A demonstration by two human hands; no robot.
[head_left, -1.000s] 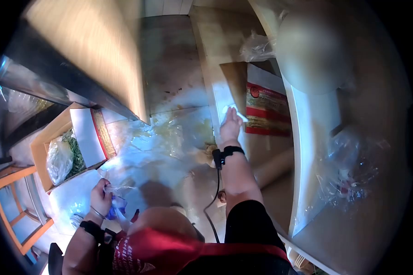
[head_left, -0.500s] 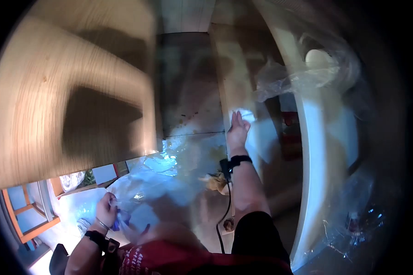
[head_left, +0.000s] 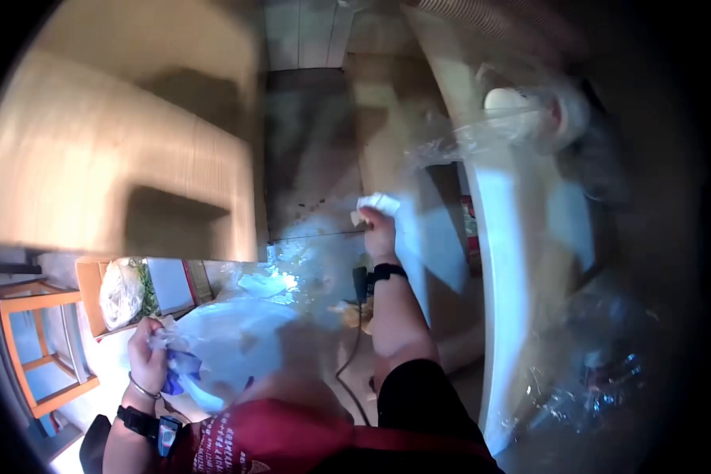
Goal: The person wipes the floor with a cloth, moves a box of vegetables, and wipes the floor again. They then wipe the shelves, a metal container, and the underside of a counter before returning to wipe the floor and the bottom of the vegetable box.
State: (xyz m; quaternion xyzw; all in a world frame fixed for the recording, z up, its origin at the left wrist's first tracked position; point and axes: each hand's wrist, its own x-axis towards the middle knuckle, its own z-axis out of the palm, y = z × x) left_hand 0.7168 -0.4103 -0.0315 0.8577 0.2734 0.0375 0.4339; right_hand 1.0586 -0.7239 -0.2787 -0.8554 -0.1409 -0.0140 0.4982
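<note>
My right hand (head_left: pixel 380 231) reaches forward beside a light wooden panel. Its fingers are closed on a folded white tissue (head_left: pixel 381 205). Low on the left, my left hand (head_left: pixel 146 347) grips a crinkled plastic packet (head_left: pixel 182 370), purple and partly transparent; what is inside it I cannot make out. Ahead of the right hand lies a dark floor (head_left: pixel 308 174) with small crumbs scattered on it. A shiny wet-looking patch (head_left: pixel 270 283) glints between my hands.
A large wooden panel (head_left: pixel 110 126) stands at the left. A white-edged board (head_left: pixel 490 316) runs along the right, with transparent plastic wrapping (head_left: pixel 450 142) over it. An orange-framed stool (head_left: pixel 43 347) is at lower left. A black cable (head_left: pixel 344 371) hangs near my right wrist.
My right hand has gone from fingers laid against the panel with the tissue to fingers curled around it. My left hand has shifted left with the packet. The view has moved slightly.
</note>
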